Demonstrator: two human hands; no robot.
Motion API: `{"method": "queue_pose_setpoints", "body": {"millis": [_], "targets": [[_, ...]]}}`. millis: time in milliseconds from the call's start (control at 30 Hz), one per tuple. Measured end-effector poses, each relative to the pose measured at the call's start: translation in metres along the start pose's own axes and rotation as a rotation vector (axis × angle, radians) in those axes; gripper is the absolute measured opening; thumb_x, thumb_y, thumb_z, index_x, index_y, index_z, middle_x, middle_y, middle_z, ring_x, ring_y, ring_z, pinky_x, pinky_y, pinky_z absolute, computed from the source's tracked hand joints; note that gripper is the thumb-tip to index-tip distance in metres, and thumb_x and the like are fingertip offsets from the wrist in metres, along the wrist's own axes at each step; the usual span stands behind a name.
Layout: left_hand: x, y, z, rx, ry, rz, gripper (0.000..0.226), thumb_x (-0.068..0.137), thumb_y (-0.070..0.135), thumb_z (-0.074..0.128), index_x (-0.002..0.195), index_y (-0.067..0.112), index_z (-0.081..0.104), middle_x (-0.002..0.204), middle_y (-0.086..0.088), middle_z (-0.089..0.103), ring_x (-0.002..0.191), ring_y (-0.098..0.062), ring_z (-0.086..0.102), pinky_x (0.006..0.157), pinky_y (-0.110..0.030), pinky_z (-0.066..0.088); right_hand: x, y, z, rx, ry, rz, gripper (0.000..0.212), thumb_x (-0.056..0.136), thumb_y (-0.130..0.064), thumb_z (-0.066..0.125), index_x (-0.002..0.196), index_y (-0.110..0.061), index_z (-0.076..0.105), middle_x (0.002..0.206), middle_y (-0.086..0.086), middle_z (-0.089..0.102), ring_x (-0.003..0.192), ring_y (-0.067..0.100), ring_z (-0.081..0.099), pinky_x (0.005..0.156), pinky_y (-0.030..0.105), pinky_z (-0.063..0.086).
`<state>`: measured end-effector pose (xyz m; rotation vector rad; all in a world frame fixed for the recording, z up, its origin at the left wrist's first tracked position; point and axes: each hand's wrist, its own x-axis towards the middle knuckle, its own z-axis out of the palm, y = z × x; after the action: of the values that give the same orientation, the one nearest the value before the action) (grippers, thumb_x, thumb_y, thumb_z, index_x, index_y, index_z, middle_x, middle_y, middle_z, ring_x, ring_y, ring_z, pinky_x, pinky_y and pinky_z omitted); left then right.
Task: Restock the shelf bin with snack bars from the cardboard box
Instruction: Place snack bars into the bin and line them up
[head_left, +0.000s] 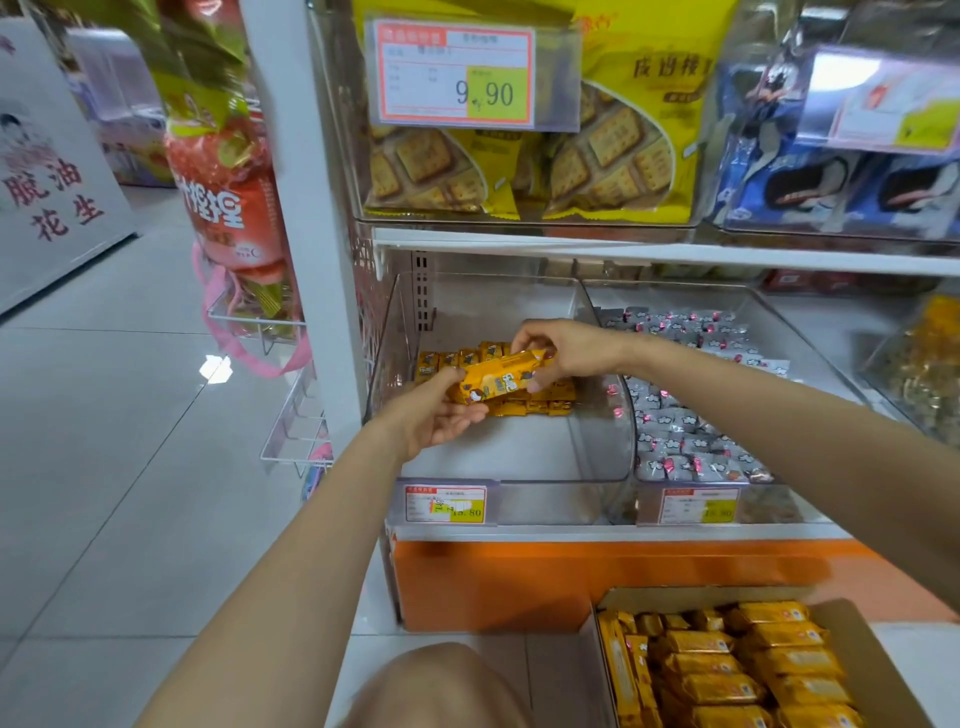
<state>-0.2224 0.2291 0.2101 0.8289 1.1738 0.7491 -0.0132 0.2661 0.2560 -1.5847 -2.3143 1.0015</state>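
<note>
Over bin (540, 496), one bar (497, 383) held at both ends: left hand (439, 415) cups low end, right hand (569, 353) pinches top. Few bars (543, 404) at bin's back; box (857, 623) full. Risk: tilted drop knocks row askew, or bar slides forward.

Pale glossy floor tiles (104, 415) spread left of the left hand (436, 415), catching a bright light glare (215, 368). A white shelf upright (311, 234) stands up-left of it; an orange base panel (519, 582) runs below the right hand (566, 351).
</note>
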Motion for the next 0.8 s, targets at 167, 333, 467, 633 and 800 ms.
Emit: {"method": "queue_pose_setpoints", "body": {"millis": [167,333,467,633,800], "targets": [[0.007,-0.006,0.001,0.482,0.182,0.341,0.051,0.087,0.041,0.061,0.122,0.005,0.051,0.117,-0.012,0.061,0.097,-0.021,0.060,0.084,-0.036,0.054,-0.002,-0.006,-0.012,0.100,0.030,0.045,0.027,0.080,-0.009,0.071,0.104,-0.016,0.060,0.096,-0.002,0.061,0.078,0.006,0.059,0.070,0.013,0.048],[0.007,-0.011,0.010,0.832,0.226,0.589,0.050,0.076,0.030,0.075,0.115,0.011,0.051,0.117,-0.007,0.059,0.104,-0.025,0.057,0.084,-0.035,0.046,0.002,-0.008,-0.013,0.324,0.061,0.101,0.020,0.084,-0.005,0.067,0.101,-0.014,0.061,0.096,0.023,0.066,0.071,0.019,0.063,0.062,0.020,0.053],[0.008,-0.011,0.015,0.884,0.392,0.562,0.033,0.080,0.031,0.070,0.102,0.010,0.057,0.100,-0.012,0.067,0.094,-0.031,0.060,0.070,-0.033,0.044,0.006,-0.005,-0.009,0.151,0.215,0.085,0.029,0.083,-0.020,0.071,0.110,-0.013,0.061,0.101,0.012,0.066,0.091,0.025,0.065,0.083,0.034,0.052],[0.018,-0.013,0.014,0.734,0.522,0.398,0.028,0.082,0.035,0.068,0.090,0.010,0.057,0.092,-0.016,0.065,0.092,-0.032,0.060,0.062,-0.030,0.034,-0.009,-0.001,-0.020,-0.306,0.385,-0.042,0.037,0.084,-0.030,0.067,0.119,-0.022,0.058,0.117,0.003,0.061,0.108,0.016,0.056,0.090,0.025,0.042],[0.044,-0.009,0.016,0.722,0.556,0.271,0.038,0.085,0.038,0.064,0.094,0.002,0.061,0.094,-0.020,0.065,0.094,-0.034,0.062,0.065,-0.029,0.035,-0.023,0.007,-0.023,-0.476,0.339,-0.111,0.031,0.088,-0.030,0.061,0.117,-0.018,0.060,0.119,0.004,0.059,0.106,0.019,0.054,0.091,0.032,0.044]]}}
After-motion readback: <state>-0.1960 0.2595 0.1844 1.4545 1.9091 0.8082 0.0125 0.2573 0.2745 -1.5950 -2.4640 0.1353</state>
